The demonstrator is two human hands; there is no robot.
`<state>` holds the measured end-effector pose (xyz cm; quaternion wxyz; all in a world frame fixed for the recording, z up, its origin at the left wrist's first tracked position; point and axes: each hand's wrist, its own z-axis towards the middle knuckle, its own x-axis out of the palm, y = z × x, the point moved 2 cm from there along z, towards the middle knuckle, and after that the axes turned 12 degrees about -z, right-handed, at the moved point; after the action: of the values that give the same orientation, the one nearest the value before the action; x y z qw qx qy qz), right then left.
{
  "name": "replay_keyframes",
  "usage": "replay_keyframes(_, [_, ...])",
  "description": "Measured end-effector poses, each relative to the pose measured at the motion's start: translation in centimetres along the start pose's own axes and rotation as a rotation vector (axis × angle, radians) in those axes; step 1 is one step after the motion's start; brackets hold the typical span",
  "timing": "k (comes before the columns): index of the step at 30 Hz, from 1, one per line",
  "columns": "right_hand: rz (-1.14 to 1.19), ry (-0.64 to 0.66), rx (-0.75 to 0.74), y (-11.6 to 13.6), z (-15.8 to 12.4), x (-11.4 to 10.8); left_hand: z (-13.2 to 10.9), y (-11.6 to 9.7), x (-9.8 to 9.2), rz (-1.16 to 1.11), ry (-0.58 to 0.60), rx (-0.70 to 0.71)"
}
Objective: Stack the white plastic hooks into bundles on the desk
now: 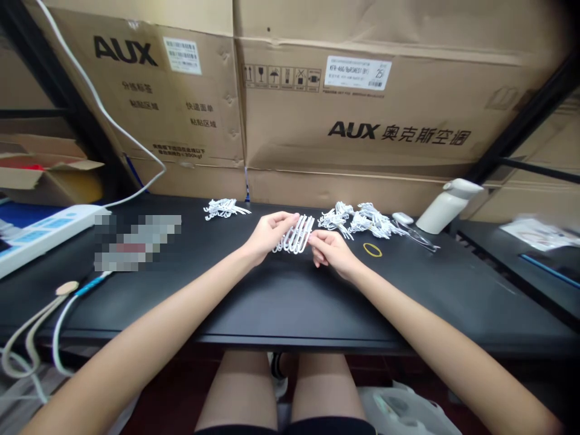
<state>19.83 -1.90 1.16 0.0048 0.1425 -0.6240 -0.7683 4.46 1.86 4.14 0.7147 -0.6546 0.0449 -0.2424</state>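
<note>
Both my hands meet over the middle of a black table (281,302). My left hand (267,234) grips a row of small white plastic hooks (296,235) stacked side by side. My right hand (330,249) pinches the right end of the same row. Just behind my right hand lies a loose pile of white hooks (362,220). A finished-looking bunch of white hooks (224,208) lies apart at the back left. A yellow rubber band (372,249) rests flat on the table to the right of my right hand.
Big AUX cardboard boxes (353,109) wall off the back of the table. A white bottle-like device (446,205) and a small white object (402,218) lie at the back right. A white power strip (40,232) and cables (58,314) sit at the left.
</note>
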Motion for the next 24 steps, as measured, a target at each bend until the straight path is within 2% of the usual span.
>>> replay_keyframes(5, [-0.047,-0.003,-0.003,0.0,0.0,-0.1,0.1,0.3,-0.1,0.033,0.000,0.021])
replay_keyframes(13, [-0.161,0.009,-0.048,-0.2,-0.4,0.0,0.2,1.4,-0.2,0.063,0.104,0.054])
replay_keyframes(24, [-0.220,0.056,-0.072,-0.1,-0.7,0.4,-0.4,1.7,0.1,0.258,0.147,0.146])
